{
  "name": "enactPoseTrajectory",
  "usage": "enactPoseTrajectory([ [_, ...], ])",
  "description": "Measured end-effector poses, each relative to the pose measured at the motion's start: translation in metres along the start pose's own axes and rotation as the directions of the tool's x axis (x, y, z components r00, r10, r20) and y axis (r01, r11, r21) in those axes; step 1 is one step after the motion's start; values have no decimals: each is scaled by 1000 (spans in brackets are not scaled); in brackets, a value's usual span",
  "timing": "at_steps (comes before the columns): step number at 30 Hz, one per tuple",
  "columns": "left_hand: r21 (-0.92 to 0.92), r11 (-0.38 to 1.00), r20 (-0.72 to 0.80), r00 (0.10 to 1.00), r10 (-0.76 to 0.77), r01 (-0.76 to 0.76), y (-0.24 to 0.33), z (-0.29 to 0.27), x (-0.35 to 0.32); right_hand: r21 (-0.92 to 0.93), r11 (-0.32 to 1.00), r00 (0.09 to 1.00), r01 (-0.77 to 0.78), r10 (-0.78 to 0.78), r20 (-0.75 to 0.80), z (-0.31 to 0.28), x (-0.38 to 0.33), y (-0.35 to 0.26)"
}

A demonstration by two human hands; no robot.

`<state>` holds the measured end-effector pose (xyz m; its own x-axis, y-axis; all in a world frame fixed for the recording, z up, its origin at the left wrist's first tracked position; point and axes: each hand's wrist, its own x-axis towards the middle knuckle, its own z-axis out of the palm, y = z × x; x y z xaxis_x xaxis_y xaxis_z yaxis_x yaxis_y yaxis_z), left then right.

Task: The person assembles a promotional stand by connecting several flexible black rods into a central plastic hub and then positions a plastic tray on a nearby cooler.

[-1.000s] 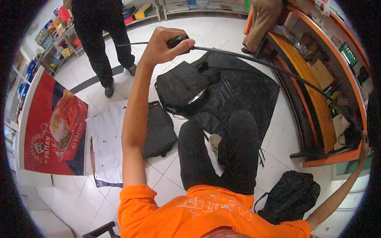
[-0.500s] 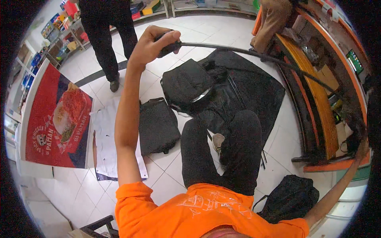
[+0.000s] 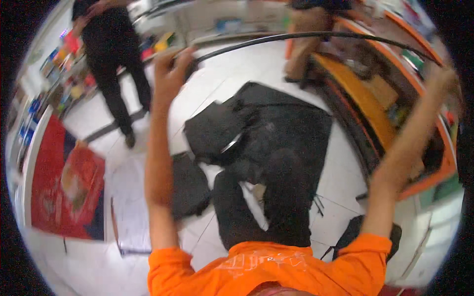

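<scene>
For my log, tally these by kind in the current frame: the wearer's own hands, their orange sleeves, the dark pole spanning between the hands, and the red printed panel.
Wearer's own hands: 2, left hand and right hand
Orange sleeves: 2, left sleeve and right sleeve
Dark pole: 1
Red printed panel: 1
Total: 6

A red poster board [image 3: 49,172] is at left, a black-trousered person [image 3: 109,56] beyond, an orange-edged cabinet [image 3: 430,182] right.
</scene>
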<state>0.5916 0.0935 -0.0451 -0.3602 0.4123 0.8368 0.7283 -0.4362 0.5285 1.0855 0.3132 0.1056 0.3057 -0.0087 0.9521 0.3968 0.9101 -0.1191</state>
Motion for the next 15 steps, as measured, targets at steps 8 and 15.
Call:
enactPoseTrajectory([
  [8,170,985,45,998,-40,32,-5,-50,-24,966,-47,778,-254,583,233,123,-9,48],
  [15,110,994,77,997,18,-26,-21,-52,-9,958,-218,888,-187,379,260,127,13,91],
])
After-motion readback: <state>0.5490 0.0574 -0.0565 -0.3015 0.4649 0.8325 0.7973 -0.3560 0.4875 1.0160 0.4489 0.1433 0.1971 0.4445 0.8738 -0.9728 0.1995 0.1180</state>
